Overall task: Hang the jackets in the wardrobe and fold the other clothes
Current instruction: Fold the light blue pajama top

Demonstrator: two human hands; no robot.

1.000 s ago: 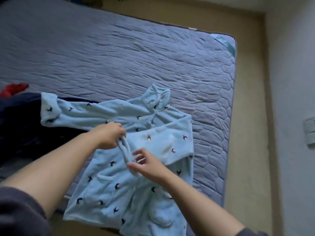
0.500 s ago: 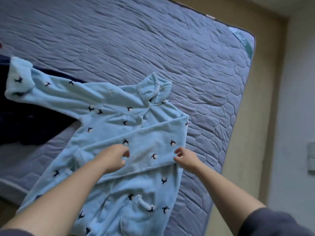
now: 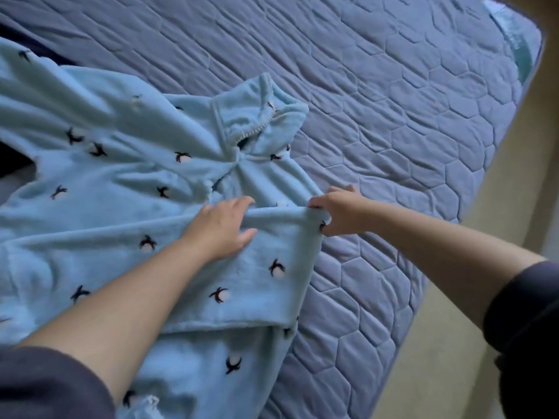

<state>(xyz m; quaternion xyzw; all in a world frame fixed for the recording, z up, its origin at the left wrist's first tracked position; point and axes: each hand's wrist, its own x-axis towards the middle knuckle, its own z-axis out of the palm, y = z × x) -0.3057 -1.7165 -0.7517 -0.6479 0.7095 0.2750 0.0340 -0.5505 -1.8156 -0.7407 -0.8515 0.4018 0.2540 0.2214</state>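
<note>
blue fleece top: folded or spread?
Partly folded: the blue fleece top has one sleeve across its body, under left hand, pinched by right hand; other sleeve spread.

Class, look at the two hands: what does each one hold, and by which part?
The right hand pinches the folded sleeve of the blue fleece top at its end corner. The left hand holds nothing; it presses flat on that sleeve.

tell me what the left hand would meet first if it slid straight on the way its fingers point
Likely the bunched robe fabric just below the collar; the left hand lies flat on the folded sleeve, pointing up-right, though depth is hard to judge.
</note>
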